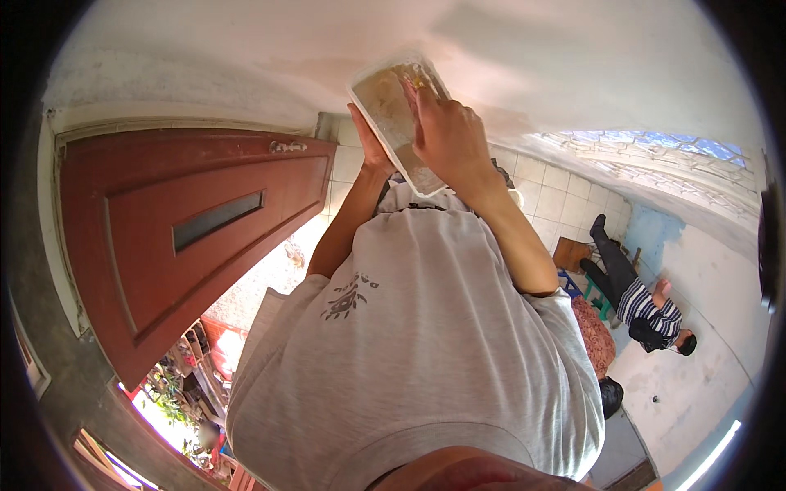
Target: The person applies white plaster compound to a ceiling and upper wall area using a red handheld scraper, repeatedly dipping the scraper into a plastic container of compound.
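Note:
A white rectangular plastic container point(382, 107) with pale, smeared material inside is raised above my chest, near the off-white wall. My left hand point(372, 143) grips its left side, with the thumb side against the outer wall. My right hand point(454, 147) reaches over its right part, fingers closed around a small pinkish and yellowish item point(413, 86) inside it; I cannot make out what that item is.
An open red door point(123, 237) is on my left. Behind are white floor tiles point(548, 200) and a grille window point(655, 151). At right, a person point(643, 307) in striped top and dark trousers and another point(591, 335) in patterned clothing are by stools.

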A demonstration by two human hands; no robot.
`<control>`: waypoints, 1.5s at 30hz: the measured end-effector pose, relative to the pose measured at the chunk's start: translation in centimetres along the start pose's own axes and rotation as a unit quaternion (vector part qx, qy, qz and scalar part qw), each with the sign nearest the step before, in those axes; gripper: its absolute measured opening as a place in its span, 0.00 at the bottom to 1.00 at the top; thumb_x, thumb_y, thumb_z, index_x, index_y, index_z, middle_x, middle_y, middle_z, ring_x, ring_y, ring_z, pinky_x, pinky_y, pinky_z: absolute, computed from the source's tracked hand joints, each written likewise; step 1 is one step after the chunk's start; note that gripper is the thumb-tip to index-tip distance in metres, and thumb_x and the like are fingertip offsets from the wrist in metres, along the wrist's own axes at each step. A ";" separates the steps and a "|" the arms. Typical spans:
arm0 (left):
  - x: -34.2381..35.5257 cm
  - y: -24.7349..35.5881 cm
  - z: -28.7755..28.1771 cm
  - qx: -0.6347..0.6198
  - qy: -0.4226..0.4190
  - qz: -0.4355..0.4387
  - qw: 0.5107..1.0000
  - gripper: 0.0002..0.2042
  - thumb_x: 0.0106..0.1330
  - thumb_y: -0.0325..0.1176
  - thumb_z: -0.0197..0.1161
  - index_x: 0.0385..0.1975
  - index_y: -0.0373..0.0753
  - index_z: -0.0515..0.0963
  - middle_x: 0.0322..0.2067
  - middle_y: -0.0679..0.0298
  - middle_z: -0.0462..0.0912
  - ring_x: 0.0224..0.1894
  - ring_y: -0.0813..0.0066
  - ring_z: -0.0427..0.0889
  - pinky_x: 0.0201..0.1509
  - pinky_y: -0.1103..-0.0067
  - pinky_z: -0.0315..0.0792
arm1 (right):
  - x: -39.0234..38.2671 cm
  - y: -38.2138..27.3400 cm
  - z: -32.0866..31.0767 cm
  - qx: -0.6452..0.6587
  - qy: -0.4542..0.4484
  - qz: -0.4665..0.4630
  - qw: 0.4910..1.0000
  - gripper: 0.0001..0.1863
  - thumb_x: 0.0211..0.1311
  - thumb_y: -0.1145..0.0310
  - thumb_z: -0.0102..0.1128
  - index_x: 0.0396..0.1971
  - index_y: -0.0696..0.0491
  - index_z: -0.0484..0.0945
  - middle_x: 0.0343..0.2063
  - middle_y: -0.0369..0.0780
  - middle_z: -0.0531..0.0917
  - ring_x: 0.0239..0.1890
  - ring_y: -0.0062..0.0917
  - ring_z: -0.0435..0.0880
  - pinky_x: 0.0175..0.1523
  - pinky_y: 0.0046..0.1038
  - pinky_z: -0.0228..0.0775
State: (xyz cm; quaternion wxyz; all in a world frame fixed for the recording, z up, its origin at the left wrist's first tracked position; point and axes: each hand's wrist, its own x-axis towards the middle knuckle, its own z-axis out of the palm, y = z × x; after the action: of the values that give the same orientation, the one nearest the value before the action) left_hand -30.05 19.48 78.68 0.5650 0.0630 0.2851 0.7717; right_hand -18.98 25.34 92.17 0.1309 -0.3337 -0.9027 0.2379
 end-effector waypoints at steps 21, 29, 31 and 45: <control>0.9 -0.7 -2.7 -0.070 -0.002 -0.078 0.994 0.47 0.67 0.79 0.39 0.74 0.47 0.62 0.67 0.61 0.72 0.67 0.62 0.73 0.72 0.62 0.70 | -0.3 -0.1 2.0 -0.002 0.026 -0.080 0.996 0.18 0.60 0.75 0.58 0.50 0.63 0.77 0.23 0.54 0.83 0.30 0.52 0.85 0.37 0.51 0.78; -0.2 -1.2 -3.2 0.000 -0.058 -0.020 0.998 0.46 0.67 0.78 0.42 0.74 0.47 0.63 0.68 0.59 0.71 0.69 0.58 0.72 0.73 0.61 0.68 | -0.8 0.0 1.5 0.016 0.011 -0.045 0.999 0.10 0.55 0.74 0.60 0.36 0.62 0.78 0.24 0.52 0.83 0.31 0.49 0.87 0.37 0.46 0.80; 0.0 -0.8 -2.6 -0.016 -0.043 -0.037 0.998 0.46 0.67 0.78 0.43 0.74 0.48 0.63 0.68 0.59 0.71 0.69 0.57 0.72 0.73 0.59 0.68 | -0.9 0.7 2.0 -0.022 -0.020 -0.094 0.995 0.09 0.55 0.74 0.60 0.34 0.62 0.78 0.23 0.52 0.83 0.30 0.49 0.87 0.37 0.45 0.80; 0.0 -0.6 -3.4 -0.123 -0.120 -0.031 0.985 0.45 0.69 0.78 0.37 0.72 0.46 0.65 0.63 0.60 0.76 0.64 0.62 0.76 0.69 0.64 0.73 | -0.6 -1.6 -1.3 0.031 -0.007 -0.008 0.999 0.08 0.54 0.75 0.63 0.31 0.62 0.76 0.24 0.54 0.83 0.30 0.48 0.87 0.37 0.45 0.80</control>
State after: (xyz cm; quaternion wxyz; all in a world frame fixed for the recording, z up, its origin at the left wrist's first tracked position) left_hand -30.99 18.37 75.51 0.6221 0.0763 0.1196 0.7700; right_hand -18.87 24.37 94.07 0.1372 -0.3205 -0.8984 0.2671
